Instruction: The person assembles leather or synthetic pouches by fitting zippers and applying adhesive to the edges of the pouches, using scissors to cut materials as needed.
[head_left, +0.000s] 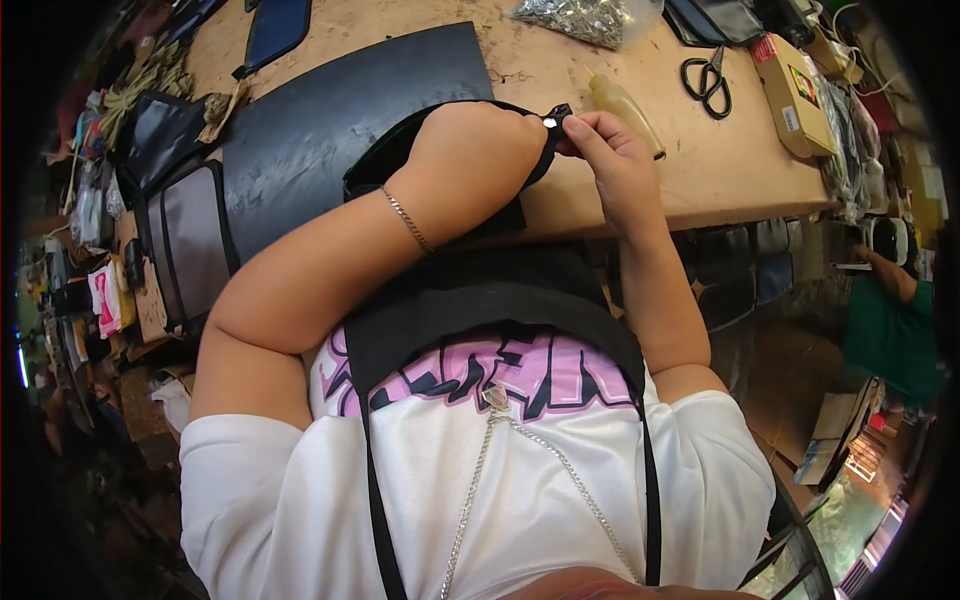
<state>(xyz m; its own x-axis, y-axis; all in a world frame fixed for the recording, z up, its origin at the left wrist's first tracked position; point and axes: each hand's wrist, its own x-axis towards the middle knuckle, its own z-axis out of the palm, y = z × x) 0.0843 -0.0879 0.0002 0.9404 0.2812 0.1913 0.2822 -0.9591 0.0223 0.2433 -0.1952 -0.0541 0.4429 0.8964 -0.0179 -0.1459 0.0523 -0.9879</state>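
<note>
My left hand (480, 145) is closed, its back toward me, over a black pouch-like piece (375, 168) with a curved edge. Most of that piece is hidden under the hand and wrist. At its right end, a small shiny metal bit (550, 122) shows between my two hands. My right hand (615, 160) pinches the black end of the same piece with thumb and fingers. Beneath the left forearm lies a large dark sheet (300, 120) on the worktable (560, 75). A yellowish squeeze bottle (628, 112) lies just behind my right hand.
Black-handled scissors (707, 85) and a cardboard box (795, 95) are at the table's right. A clear bag of metal fittings (585, 20) sits at the back. Dark panels (190, 220) crowd the left edge. Another person's arm (890, 272) shows at far right.
</note>
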